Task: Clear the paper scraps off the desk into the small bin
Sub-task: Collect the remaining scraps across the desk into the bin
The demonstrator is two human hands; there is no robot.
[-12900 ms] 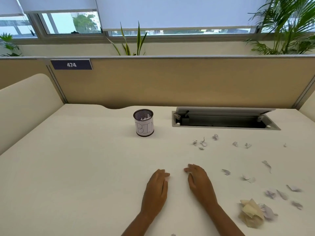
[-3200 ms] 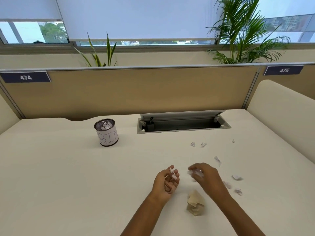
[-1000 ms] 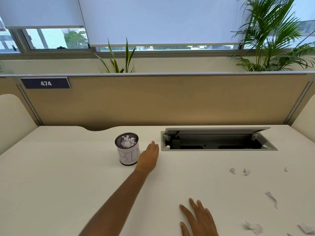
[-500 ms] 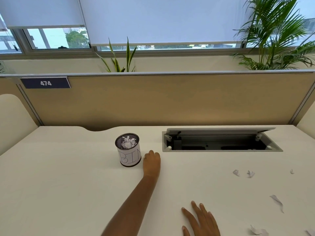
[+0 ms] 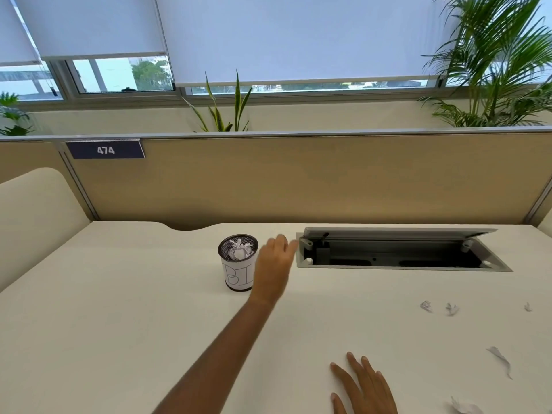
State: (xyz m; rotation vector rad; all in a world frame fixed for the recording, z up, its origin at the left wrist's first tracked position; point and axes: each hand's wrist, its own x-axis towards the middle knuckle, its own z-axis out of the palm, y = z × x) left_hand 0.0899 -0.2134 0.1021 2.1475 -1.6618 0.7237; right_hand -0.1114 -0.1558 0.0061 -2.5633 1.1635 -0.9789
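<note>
Scraps (image 5: 438,308) lie on counter (image 5: 119,324) far right; more fill bin (image 5: 237,262). Left hand (image 5: 273,270) just right of bin, grip loose, empty. Right hand (image 5: 366,389) flat, fingers apart.

bright, even daylight thru windows (image 5: 122,74) at back, blinds (image 5: 292,34) diffusing it. soft faint shadows on desk (image 5: 119,309). wide-angle bending at edges; left hand (image 5: 273,267) slightly motion-blurred.

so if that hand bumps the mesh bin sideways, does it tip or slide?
Probably slides or tips easily: the mesh bin looks small and light, holding only crumpled paper scraps. It stands taller than wide, so a push near the rim from the left hand could topple it.
</note>
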